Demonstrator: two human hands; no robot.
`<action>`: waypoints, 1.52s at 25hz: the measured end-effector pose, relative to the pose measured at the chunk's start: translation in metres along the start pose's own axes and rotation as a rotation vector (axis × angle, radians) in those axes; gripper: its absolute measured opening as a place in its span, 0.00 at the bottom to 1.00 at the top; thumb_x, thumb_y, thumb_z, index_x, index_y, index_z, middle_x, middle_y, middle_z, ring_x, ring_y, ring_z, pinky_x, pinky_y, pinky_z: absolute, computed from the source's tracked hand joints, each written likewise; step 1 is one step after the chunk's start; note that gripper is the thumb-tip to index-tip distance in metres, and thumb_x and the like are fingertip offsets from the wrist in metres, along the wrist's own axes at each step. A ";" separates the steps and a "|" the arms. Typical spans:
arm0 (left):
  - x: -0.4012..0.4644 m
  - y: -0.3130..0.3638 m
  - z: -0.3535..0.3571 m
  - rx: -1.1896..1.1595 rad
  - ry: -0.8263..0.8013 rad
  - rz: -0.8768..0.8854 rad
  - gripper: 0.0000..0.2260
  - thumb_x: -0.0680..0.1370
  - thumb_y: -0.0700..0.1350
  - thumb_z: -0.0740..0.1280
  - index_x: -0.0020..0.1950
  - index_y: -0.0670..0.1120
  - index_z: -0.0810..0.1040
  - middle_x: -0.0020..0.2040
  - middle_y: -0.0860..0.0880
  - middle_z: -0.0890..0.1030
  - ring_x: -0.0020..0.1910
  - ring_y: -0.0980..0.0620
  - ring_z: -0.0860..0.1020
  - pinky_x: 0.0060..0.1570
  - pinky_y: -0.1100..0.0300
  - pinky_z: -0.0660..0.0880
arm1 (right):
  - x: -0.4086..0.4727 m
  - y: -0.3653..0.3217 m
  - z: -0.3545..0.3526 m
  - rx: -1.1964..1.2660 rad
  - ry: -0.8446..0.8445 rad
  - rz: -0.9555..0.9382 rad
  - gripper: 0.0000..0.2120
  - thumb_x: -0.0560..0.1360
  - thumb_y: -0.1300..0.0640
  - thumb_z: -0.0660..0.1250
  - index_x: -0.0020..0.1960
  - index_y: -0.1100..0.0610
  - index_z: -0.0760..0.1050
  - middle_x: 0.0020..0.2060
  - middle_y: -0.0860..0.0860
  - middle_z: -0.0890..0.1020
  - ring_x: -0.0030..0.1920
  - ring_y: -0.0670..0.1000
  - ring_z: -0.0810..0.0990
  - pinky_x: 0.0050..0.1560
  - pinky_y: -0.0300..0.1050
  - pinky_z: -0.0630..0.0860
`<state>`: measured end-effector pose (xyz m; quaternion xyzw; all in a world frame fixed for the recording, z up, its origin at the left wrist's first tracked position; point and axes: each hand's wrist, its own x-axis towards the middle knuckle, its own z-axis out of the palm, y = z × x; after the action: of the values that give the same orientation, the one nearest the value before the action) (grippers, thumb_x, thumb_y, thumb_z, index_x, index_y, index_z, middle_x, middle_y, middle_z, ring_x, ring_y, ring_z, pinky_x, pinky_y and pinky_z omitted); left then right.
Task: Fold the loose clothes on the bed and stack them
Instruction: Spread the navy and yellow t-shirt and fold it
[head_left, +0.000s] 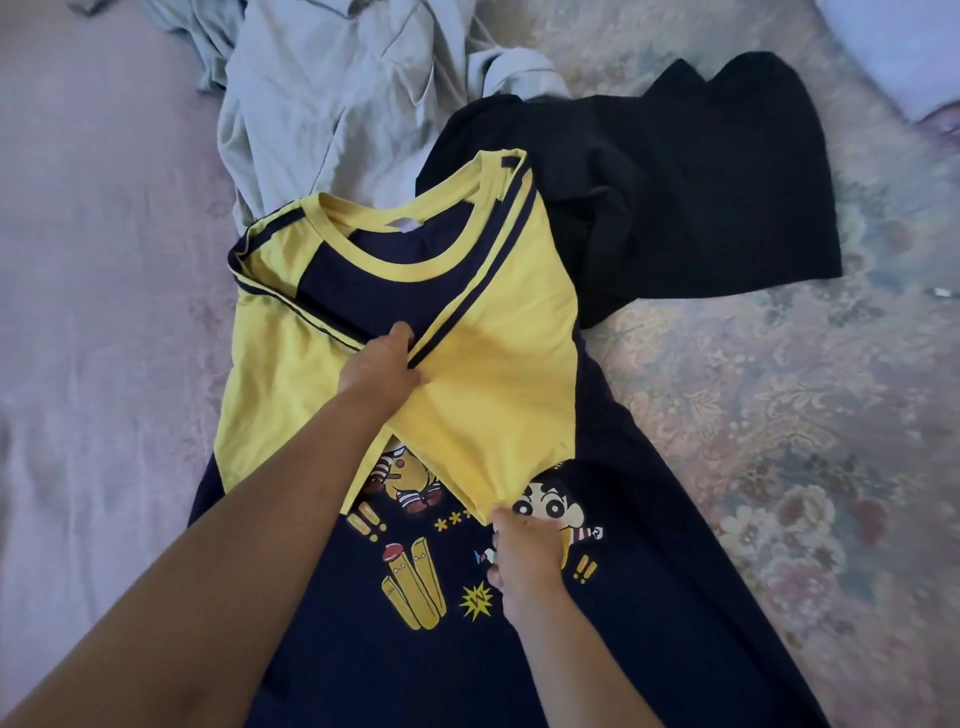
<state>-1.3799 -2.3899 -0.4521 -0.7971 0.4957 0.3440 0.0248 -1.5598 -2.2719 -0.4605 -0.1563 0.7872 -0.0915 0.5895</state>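
Two bare forearms show, with no sleeve reaching past either elbow. The left hand (382, 371) and the right hand (527, 558) carry no ring, watch, bracelet or glove that can be made out. The left forearm looks broader, lying closer to the camera. Fingernails are too blurred to judge.

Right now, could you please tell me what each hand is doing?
Left hand: grips the yellow sleeve near its striped seam.
Right hand: pinches the sleeve's cuff.
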 end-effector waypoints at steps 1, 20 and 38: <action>-0.006 -0.001 0.010 0.145 0.099 0.017 0.22 0.78 0.48 0.66 0.67 0.45 0.62 0.61 0.43 0.72 0.56 0.45 0.74 0.53 0.52 0.72 | 0.000 0.002 -0.003 -0.034 -0.015 -0.023 0.12 0.76 0.56 0.64 0.34 0.56 0.71 0.30 0.51 0.74 0.37 0.54 0.74 0.41 0.47 0.72; -0.196 0.166 0.224 -0.345 -0.072 0.142 0.18 0.79 0.55 0.62 0.61 0.43 0.73 0.50 0.50 0.77 0.55 0.48 0.76 0.53 0.54 0.74 | 0.015 0.180 -0.306 -0.936 0.727 -0.667 0.07 0.66 0.69 0.74 0.41 0.66 0.77 0.33 0.61 0.79 0.35 0.64 0.79 0.40 0.57 0.75; -0.135 0.145 0.173 -0.839 0.317 -0.392 0.11 0.78 0.45 0.66 0.53 0.38 0.79 0.50 0.40 0.82 0.50 0.41 0.80 0.53 0.51 0.76 | -0.016 0.231 -0.270 -1.042 0.389 -1.027 0.13 0.69 0.54 0.75 0.48 0.61 0.83 0.30 0.50 0.79 0.28 0.51 0.78 0.25 0.37 0.73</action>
<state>-1.6247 -2.2930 -0.4627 -0.8593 0.1525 0.3772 -0.3100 -1.8458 -2.0612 -0.4445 -0.7427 0.6468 0.0033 0.1732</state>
